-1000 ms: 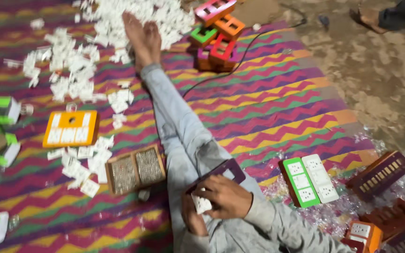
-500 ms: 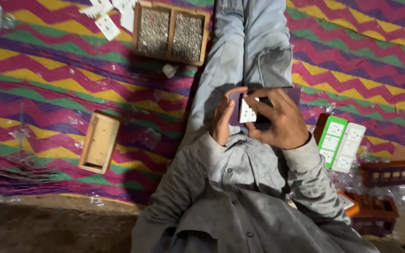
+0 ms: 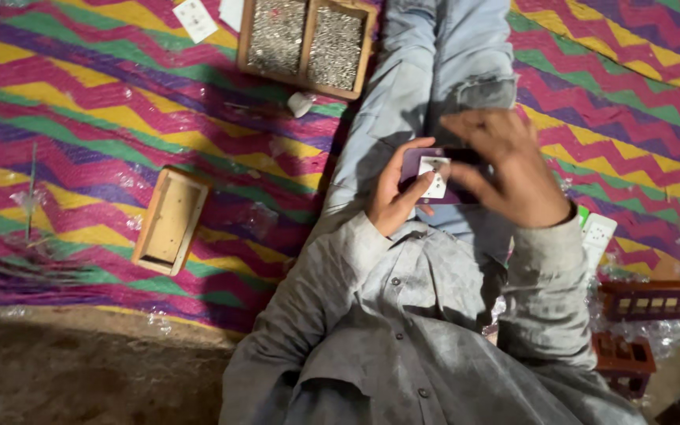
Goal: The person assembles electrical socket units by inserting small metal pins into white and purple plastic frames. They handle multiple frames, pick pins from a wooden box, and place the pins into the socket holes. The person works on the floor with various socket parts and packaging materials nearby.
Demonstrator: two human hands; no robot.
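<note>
Small purple plate (image 3: 426,169) with white square insert (image 3: 435,177), pinched between left hand (image 3: 393,197) and right hand (image 3: 513,169) fingers.

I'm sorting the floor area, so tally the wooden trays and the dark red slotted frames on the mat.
Wooden tray with two compartments of small metal bits: 1
Empty wooden tray: 1
Dark red slotted frames: 2
Total: 4

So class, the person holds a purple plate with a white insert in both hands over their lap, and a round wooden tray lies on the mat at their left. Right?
Not quite: the head view shows the wooden tray is rectangular, not round. The rest holds.
</note>
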